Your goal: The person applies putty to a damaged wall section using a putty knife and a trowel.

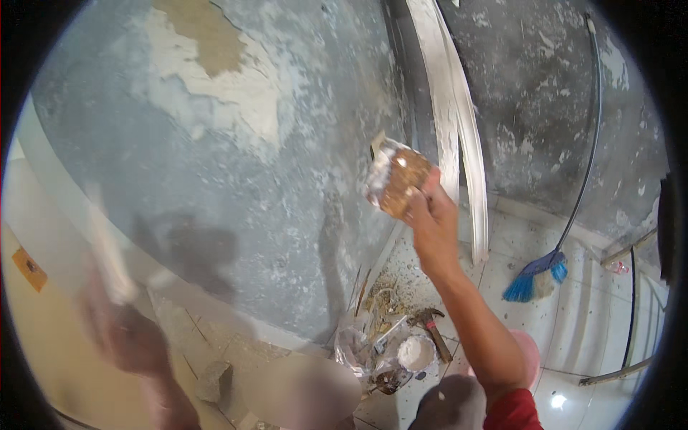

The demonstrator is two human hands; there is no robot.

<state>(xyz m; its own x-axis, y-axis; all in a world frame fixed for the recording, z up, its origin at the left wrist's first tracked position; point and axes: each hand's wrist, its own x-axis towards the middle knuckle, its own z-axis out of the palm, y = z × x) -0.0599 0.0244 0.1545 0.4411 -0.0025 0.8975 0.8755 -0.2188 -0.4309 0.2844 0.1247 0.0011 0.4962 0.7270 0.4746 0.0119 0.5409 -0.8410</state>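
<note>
Raised in front of the grey wall (287, 193), my right hand (436, 215) grips a brown, flat, scraper-like tool (405, 179). White putty coats its far edge. That tool is near the wall's inner corner; whether it touches the wall I cannot tell. At the lower left, my left hand (129, 333) is smeared by motion. It is closed around a long, pale, flat tool (107, 247), also blurred, that points upward. On the upper wall is a patch of white putty (251, 93) around a bare tan area (208, 36).
Below the corner lie a container of white paste (416, 352), a hammer (432, 333), a clear plastic bag (351, 349) and rubble. White strips (464, 136) lean in the corner. A blue broom (534, 274) stands right. A stone block (213, 381) and blurred round shape (304, 394) are low.
</note>
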